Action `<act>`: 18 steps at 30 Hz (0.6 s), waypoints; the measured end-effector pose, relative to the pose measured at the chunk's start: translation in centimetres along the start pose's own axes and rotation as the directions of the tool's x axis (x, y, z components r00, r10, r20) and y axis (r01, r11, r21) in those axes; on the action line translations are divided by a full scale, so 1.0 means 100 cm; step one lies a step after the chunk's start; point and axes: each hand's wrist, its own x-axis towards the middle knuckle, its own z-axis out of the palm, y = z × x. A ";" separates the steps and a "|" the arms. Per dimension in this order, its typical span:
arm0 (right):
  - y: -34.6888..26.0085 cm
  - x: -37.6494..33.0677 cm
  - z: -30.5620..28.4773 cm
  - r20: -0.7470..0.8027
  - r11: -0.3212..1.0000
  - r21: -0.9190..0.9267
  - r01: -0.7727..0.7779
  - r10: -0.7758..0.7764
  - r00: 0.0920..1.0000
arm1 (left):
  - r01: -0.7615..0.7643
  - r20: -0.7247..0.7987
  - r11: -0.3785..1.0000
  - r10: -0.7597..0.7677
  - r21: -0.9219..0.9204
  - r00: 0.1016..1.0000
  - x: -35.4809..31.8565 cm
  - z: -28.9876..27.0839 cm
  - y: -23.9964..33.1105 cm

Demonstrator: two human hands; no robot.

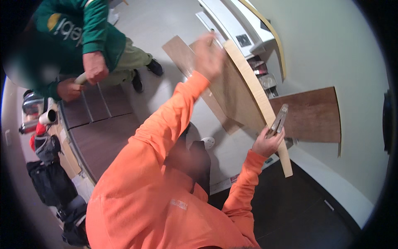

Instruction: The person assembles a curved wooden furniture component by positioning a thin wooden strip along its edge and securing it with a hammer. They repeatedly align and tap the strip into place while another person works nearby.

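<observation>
A long pale wooden strip (248,74) slants along the edge of a brown wooden panel (234,89) in front of me. My right hand (266,144) is closed around a two-armed metal tool (278,120), like a spring clamp or pliers, against the strip's lower part. Up near the panel's far end, my left hand (208,58) is smeared by motion. Something small and brownish shows by its fingertips; whether it is held is unclear.
Across from me at the left, a person in a green sweatshirt (112,50) grips a pale rod (81,78). Another brown board (311,116) leans by the right wall. Several bags and containers lie along the left counter, with a black bag (52,182) among them. White panels (232,25) stand at the far side.
</observation>
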 end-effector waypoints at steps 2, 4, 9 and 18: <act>0.007 0.004 0.002 -0.002 0.996 -0.069 0.063 -0.063 0.998 | 0.344 0.046 0.931 -0.341 -0.118 0.939 0.016 0.011 -0.051; 0.015 0.015 0.008 -0.012 0.983 -0.147 0.108 -0.111 0.994 | 0.594 0.267 0.742 -0.532 -0.310 0.803 0.002 0.042 -0.084; 0.023 0.042 0.014 -0.003 0.944 -0.318 0.093 -0.099 0.995 | 0.639 0.423 0.731 -0.513 -0.241 0.747 -0.009 0.131 -0.148; 0.015 0.021 -0.011 -0.026 0.958 0.285 0.019 -0.012 1.000 | 0.299 0.184 0.954 -0.291 -0.020 0.939 -0.023 0.189 -0.130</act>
